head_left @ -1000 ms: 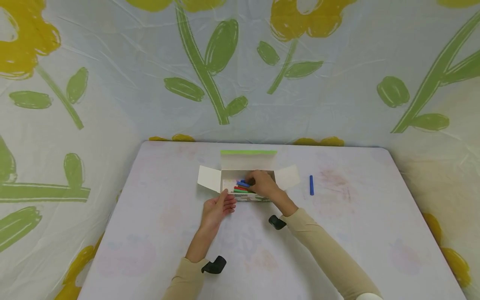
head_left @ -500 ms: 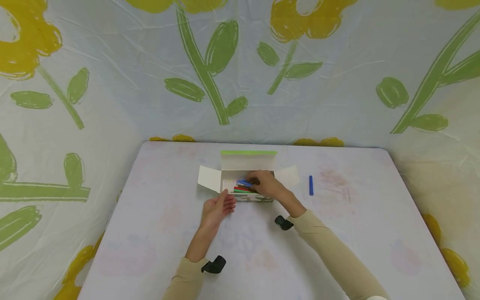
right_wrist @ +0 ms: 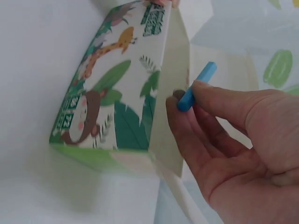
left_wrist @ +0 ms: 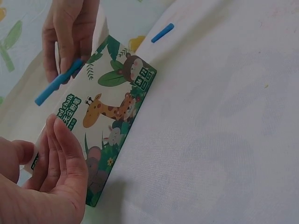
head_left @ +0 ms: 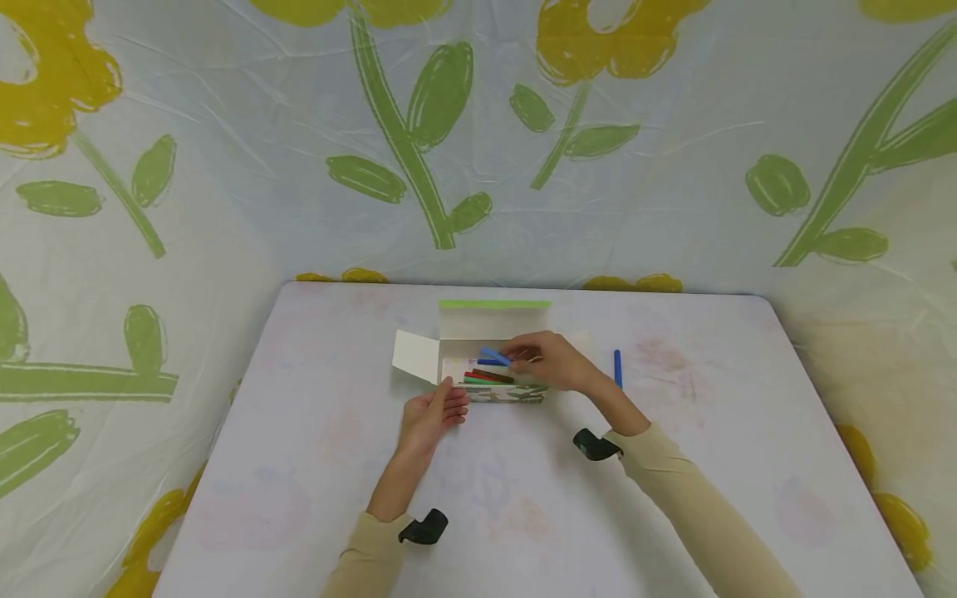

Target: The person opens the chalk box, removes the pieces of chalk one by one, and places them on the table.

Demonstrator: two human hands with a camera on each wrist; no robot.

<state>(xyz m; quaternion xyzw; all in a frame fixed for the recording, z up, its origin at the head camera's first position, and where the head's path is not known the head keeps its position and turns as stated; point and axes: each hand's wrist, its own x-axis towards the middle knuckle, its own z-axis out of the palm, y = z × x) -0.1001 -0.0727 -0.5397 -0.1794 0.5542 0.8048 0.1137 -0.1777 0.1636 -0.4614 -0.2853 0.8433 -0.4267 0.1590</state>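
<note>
An open cardboard chalk box (head_left: 516, 394) printed with cartoon animals stands on the table. At its front left corner, my left hand (head_left: 429, 425) holds the front wall, thumb at the rim and fingers along the outside. Between thumb and fingertips, my right hand (head_left: 559, 362) pinches a light blue chalk stick (right_wrist: 201, 84) just above the box opening. Below it in the box lie a darker blue stick (head_left: 489, 362) and several red, brown and green sticks (head_left: 488, 378). The right hand hides the box's right part.
Another blue chalk stick (head_left: 618, 368) lies on the white table (head_left: 314, 415) to the right of the box. The left flap (head_left: 417, 356) and back lid (head_left: 495, 319) stand open. A flower-printed sheet (head_left: 635, 208) hangs behind the table.
My right hand has come up out of the box and slightly right, bringing the light blue chalk stick with it. The left hand has stayed at the box corner.
</note>
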